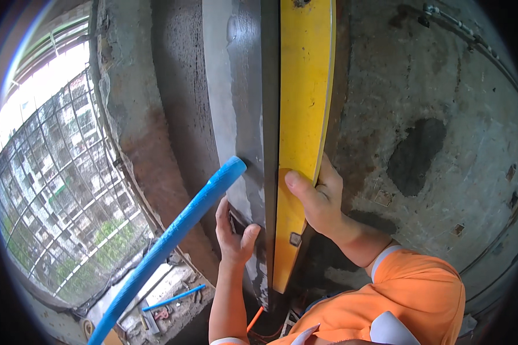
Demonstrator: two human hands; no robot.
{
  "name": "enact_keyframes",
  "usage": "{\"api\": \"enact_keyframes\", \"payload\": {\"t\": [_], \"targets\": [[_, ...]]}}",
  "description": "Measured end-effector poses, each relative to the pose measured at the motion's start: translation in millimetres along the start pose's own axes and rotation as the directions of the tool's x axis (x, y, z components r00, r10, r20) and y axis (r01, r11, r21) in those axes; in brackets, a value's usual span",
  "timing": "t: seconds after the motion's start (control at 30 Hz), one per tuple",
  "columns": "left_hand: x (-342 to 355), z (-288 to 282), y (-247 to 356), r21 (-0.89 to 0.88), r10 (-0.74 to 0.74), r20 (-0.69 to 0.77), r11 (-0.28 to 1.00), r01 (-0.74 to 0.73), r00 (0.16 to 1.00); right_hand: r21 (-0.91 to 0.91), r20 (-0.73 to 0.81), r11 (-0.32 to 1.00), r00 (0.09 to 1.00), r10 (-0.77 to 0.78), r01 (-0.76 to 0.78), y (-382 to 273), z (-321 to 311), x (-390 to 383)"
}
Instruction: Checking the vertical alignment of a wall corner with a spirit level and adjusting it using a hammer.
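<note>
A long, flat yellow bar (305, 115) stands on end against the right side of a grey plastered pillar (248, 103). My right hand (322, 204) grips the bar's lower part, thumb on its broad face and fingers wrapped behind the right edge. Below that hand, a small square fitting (295, 239) sits on the bar. Against the pillar's lower left corner rests my left hand (236, 238), its thumb and fingers apart. Just above it, the end of a thick blue pipe (195, 201) overlaps the pillar in view; whether they touch, I cannot tell.
To the left is a window (69, 190) with a metal grille, and below it a rubble-strewn ledge (181, 305) with a thin blue tube (174, 298). A patched grey wall (472, 144) fills the right side, with a pipe (452, 20) near its top.
</note>
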State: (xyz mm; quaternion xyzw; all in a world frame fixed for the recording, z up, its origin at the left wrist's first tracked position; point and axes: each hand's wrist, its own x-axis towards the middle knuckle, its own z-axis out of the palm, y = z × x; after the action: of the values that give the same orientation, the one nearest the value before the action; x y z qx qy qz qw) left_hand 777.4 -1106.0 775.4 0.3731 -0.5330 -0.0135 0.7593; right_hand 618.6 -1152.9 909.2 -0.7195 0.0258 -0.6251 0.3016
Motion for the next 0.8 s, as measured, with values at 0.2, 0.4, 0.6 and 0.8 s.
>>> {"api": "enact_keyframes", "payload": {"t": [0.2,0.4,0.6,0.8], "targets": [[19.3,-7.6,-7.5,0.076,0.132,0.136,0.987,-0.143,0.982,-0.048,-0.032,0.998,0.999,-0.04,0.038,-2.3,10.2,-0.9],[32.9,1.7,9.8,0.105,0.147,0.216,0.979,-0.173,0.965,-0.058,-0.048,0.997,0.998,0.041,-0.044,10.8,11.7,-27.3],[35.2,7.4,11.1,0.114,0.271,0.123,0.952,-0.285,0.955,-0.001,0.068,0.986,0.984,0.166,-0.166,12.8,12.9,-62.6],[39.6,5.4,15.1,0.145,0.302,0.117,0.937,-0.317,0.946,0.014,0.003,0.983,0.983,0.184,-0.184,-0.7,16.6,-29.5]]}}
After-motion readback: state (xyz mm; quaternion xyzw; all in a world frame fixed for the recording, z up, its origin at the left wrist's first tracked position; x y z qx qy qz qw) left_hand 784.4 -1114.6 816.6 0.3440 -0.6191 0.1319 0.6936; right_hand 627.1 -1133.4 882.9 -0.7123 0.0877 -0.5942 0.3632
